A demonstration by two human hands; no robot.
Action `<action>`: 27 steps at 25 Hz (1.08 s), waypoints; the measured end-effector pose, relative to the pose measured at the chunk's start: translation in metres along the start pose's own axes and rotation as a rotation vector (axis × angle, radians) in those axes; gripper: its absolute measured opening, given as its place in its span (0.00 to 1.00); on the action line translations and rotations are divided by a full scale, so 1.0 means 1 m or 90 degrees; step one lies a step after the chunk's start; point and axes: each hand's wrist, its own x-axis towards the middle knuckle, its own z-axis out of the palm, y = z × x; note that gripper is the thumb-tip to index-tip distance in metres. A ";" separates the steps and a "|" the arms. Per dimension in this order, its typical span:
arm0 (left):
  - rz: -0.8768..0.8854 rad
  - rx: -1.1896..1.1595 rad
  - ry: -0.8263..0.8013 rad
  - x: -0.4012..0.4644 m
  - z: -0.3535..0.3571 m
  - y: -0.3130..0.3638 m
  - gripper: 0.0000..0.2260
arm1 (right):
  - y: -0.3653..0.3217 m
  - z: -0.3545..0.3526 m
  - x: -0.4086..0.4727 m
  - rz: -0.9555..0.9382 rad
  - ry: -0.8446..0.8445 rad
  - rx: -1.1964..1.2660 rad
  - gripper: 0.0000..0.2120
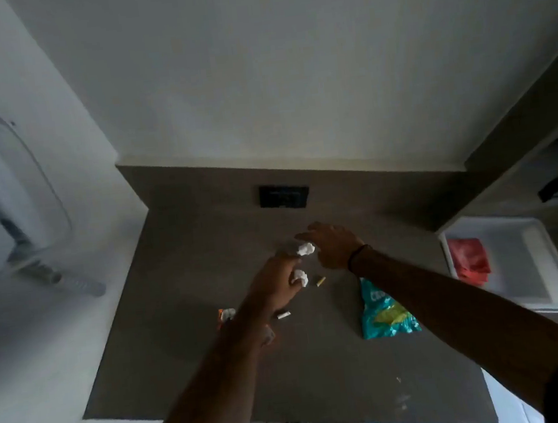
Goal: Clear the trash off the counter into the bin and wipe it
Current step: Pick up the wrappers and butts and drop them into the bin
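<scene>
White crumpled paper is what you are gathering: one wad (300,277) sits curled into your left hand (278,285), fingers closed round it, and a second wad (305,249) lies between your two hands, at the tips of the left fingers and right by the right hand (331,245). The right hand is loosely spread, fingers reaching toward that wad; whether it already touches it is too blurred to tell.

The risk I see is overloading the left hand. Crumpled tissue is light and springy, so if you open the fingers to take the second wad, the first may roll off onto the counter (218,372) or over its edge. Let the right hand take it instead.

The rest of the trash lies near: two short stubs (320,281) (283,315), small cylinders that will roll if your forearm brushes them; a teal crisp bag (385,317), glossy and crinkled, partly under your right arm, liable to slide when that arm pulls back; and an orange-and-white wrapper (226,315) beside your left wrist. Pale crumbs (401,401) dot the near edge and need the wipe.

The counter is smooth, matt grey-brown stone or laminate, so little will grip it. No bin shows; the white tray (554,289) at right holds something red (470,261).
</scene>
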 end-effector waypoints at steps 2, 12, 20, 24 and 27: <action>0.004 -0.012 -0.016 0.013 0.014 -0.010 0.20 | 0.001 0.014 0.017 0.023 -0.014 0.018 0.29; -0.004 0.072 0.021 0.014 0.041 -0.005 0.08 | 0.018 0.042 0.014 0.112 0.074 0.143 0.10; 0.017 -0.022 0.246 -0.136 0.061 0.055 0.10 | -0.002 0.074 -0.185 0.048 0.269 0.360 0.05; -0.042 -0.008 0.165 -0.231 0.136 0.083 0.12 | -0.003 0.145 -0.288 0.017 0.192 0.301 0.08; -0.100 0.062 0.097 -0.264 0.179 0.096 0.10 | -0.001 0.188 -0.322 0.018 0.119 0.259 0.09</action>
